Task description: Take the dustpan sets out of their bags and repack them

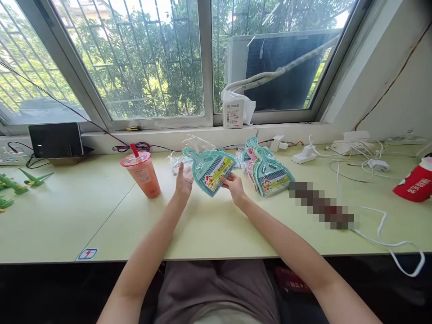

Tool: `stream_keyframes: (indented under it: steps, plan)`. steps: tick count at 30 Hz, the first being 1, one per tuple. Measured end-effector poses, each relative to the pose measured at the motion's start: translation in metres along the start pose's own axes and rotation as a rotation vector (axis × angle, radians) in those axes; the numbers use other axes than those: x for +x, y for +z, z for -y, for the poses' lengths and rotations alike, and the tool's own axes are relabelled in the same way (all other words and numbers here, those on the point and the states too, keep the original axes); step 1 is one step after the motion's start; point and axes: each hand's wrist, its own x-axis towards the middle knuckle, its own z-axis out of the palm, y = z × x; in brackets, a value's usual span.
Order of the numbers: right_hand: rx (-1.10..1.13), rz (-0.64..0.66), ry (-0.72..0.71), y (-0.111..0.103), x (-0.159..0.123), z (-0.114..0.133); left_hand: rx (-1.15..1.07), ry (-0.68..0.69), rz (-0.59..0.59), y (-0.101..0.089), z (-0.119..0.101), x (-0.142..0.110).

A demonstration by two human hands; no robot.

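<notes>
My right hand (234, 188) pinches the lower right edge of a mint-green mini dustpan and brush set (211, 168), raised a little above the table and tilted, handle to the upper left. A yellow label lies across its blue bristles. My left hand (184, 183) is upright at the set's left side, thumb raised and apart from the fingers; contact with the set is unclear. To the right lies a pile of similar wrapped dustpan sets (273, 173), green with a pink one among them. Clear plastic packaging (178, 163) lies behind my left hand.
A cup of orange-red drink (143, 175) with a straw stands left of my hands. Further left are a tablet (56, 140) and green spiky toys (35, 177). White cables (367, 155), a red container (416, 182) and a pixelated object (322, 207) occupy the right side.
</notes>
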Motion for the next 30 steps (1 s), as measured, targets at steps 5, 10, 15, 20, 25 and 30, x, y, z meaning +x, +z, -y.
stream_keyframes:
  steps: [5, 10, 15, 20, 25, 30]
  plan:
    - [-0.017, -0.014, -0.002, -0.001, 0.001, 0.000, 0.040, -0.141, 0.166, 0.011, 0.015, -0.010]
    - [-0.034, -0.087, -0.036, -0.003, 0.003, 0.001, 0.184, -0.282, 0.346, 0.012, 0.022, -0.020]
    - [-0.047, -0.140, -0.065, -0.001, 0.000, 0.003, 0.243, -0.251, 0.427, 0.012, 0.021, -0.021]
    - [-0.069, -0.144, -0.062, 0.001, -0.003, 0.004, 0.289, -0.163, 0.342, 0.017, 0.025, -0.024]
    - [-0.066, -0.192, -0.057, 0.001, -0.006, 0.004, 0.334, -0.076, 0.280, 0.019, 0.031, -0.027]
    - [-0.106, -0.195, -0.094, 0.001, -0.006, 0.003, 0.333, -0.024, 0.210, 0.023, 0.038, -0.033]
